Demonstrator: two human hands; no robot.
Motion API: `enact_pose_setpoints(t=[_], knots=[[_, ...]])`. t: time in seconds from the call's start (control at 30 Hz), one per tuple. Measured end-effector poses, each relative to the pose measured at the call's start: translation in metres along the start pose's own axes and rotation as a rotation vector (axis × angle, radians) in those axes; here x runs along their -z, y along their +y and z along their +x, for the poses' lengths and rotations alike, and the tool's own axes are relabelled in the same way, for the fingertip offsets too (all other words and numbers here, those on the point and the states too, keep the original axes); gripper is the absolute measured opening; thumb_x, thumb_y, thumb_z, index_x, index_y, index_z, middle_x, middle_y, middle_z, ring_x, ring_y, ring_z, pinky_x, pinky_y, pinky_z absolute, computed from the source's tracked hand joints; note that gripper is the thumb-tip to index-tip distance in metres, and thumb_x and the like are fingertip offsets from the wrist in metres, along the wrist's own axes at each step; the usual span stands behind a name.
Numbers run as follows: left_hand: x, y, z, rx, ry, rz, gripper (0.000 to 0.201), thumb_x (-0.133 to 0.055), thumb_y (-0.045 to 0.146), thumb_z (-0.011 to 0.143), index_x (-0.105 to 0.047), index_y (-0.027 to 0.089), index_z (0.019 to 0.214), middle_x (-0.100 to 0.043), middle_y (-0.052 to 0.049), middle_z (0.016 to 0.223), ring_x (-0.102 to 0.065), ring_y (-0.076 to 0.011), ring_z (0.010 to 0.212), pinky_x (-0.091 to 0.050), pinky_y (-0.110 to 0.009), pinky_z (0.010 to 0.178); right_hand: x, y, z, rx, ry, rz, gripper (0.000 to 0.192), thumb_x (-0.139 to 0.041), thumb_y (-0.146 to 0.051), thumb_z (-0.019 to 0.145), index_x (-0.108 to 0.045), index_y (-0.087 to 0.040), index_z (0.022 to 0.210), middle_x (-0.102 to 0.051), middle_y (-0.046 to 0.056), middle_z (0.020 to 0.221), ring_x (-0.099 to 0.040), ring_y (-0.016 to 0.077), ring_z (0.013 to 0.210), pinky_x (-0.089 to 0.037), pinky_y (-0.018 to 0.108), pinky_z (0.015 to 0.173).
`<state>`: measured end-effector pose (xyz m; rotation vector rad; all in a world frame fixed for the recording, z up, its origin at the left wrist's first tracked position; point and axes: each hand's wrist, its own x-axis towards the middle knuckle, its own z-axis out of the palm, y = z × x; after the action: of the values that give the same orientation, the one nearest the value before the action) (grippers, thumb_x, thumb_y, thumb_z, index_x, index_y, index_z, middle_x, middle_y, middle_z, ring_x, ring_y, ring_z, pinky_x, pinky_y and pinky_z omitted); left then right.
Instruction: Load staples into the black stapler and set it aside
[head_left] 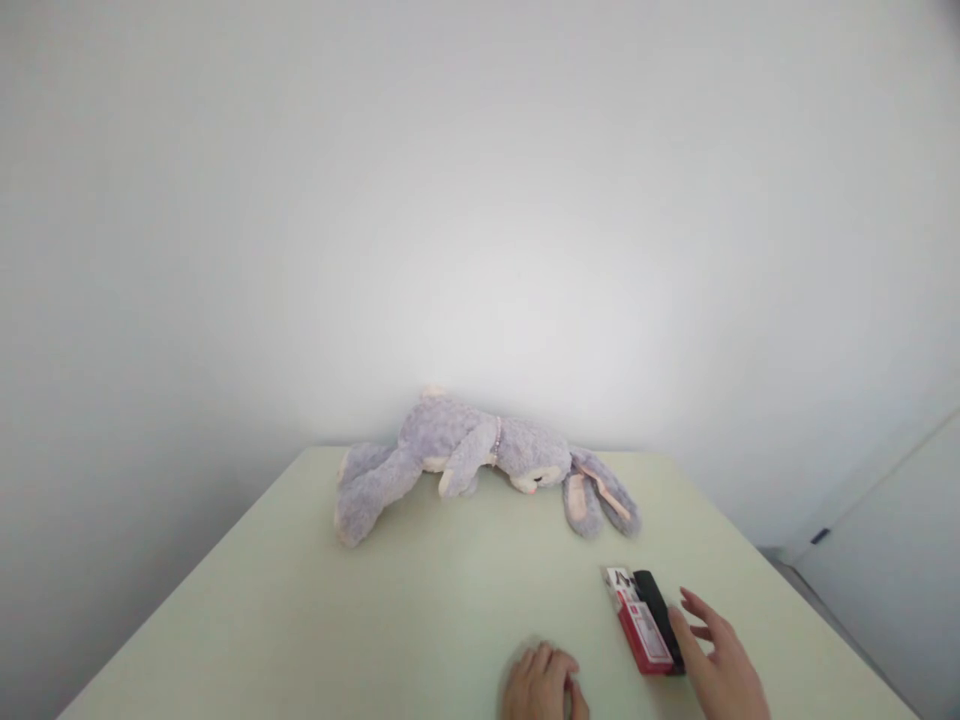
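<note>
My right hand (716,655) is at the lower right of the table, thumb and fingers apart. Its thumb is at the right edge of a long black object (652,598); whether it touches cannot be told. Against that object's left side lies a flat red and white package (645,632) with printed panels, its kind unclear. Nearer the bottom middle, my left hand (536,685) rests palm down on the tabletop, fingers loosely bent and holding nothing visible. It is left of the package and apart from it.
A lilac plush rabbit (450,435) lies on its side along the back of the pale green table (360,620), ears to the right. Behind it rises a white wall (480,200). A white panel with a dark fitting (820,536) is beyond the table's right edge.
</note>
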<state>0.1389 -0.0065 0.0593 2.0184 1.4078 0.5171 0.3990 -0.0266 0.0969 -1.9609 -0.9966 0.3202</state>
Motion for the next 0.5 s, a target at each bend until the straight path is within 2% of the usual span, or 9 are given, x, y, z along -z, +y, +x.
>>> enact_pose_setpoints(t=[0.07, 0.13, 0.27, 0.37, 0.5], knots=[[-0.006, 0.025, 0.009, 0.002, -0.014, -0.088, 0.036, -0.048, 0.027, 0.091, -0.07, 0.027, 0.119, -0.074, -0.006, 0.114, -0.066, -0.025, 0.11, -0.048, -0.036, 0.098, 0.006, 0.008, 0.009, -0.112, -0.117, 0.112, 0.079, -0.055, -0.077, 0.077, -0.068, -0.019, 0.13, -0.075, 0.015, 0.121, -0.075, 0.0312, 0.094, -0.059, 0.04, 0.079], [-0.005, 0.048, 0.019, 0.02, -0.025, -0.17, 0.043, -0.036, 0.035, 0.099, -0.065, 0.025, 0.13, -0.072, -0.006, 0.123, -0.065, -0.0218, 0.116, -0.047, -0.033, 0.101, 0.002, 0.008, 0.011, -0.146, -0.24, 0.212, 0.082, -0.06, -0.077, 0.073, -0.068, -0.018, 0.129, -0.078, 0.013, 0.116, -0.076, 0.0292, 0.093, -0.059, 0.037, 0.082], [0.007, 0.075, 0.034, 0.006, -0.052, -0.27, 0.049, -0.028, 0.046, 0.103, -0.058, 0.025, 0.135, -0.065, -0.007, 0.133, -0.062, -0.0203, 0.12, -0.045, -0.03, 0.102, -0.012, -0.008, -0.003, -0.122, -0.311, 0.256, 0.082, -0.066, -0.075, 0.068, -0.069, -0.016, 0.124, -0.079, 0.011, 0.113, -0.076, 0.0274, 0.087, -0.06, 0.034, 0.074], [0.023, 0.075, 0.033, 0.008, -0.071, -0.286, 0.05, -0.031, 0.051, 0.102, -0.056, 0.026, 0.137, -0.062, -0.008, 0.134, -0.062, -0.0211, 0.119, -0.045, -0.029, 0.1, -0.022, -0.025, -0.023, -0.107, -0.313, 0.238, 0.077, -0.064, -0.076, 0.069, -0.072, -0.019, 0.119, -0.08, 0.01, 0.108, -0.076, 0.0263, 0.082, -0.059, 0.032, 0.065], [0.05, 0.055, 0.015, 0.095, -0.126, -0.255, 0.048, -0.046, 0.046, 0.095, -0.054, 0.025, 0.137, -0.059, -0.009, 0.135, -0.06, -0.0233, 0.121, -0.043, -0.029, 0.101, -0.042, -0.047, -0.053, -0.068, -0.329, 0.227, 0.072, -0.06, -0.077, 0.073, -0.074, -0.022, 0.118, -0.079, 0.009, 0.108, -0.075, 0.0252, 0.084, -0.059, 0.031, 0.068]])
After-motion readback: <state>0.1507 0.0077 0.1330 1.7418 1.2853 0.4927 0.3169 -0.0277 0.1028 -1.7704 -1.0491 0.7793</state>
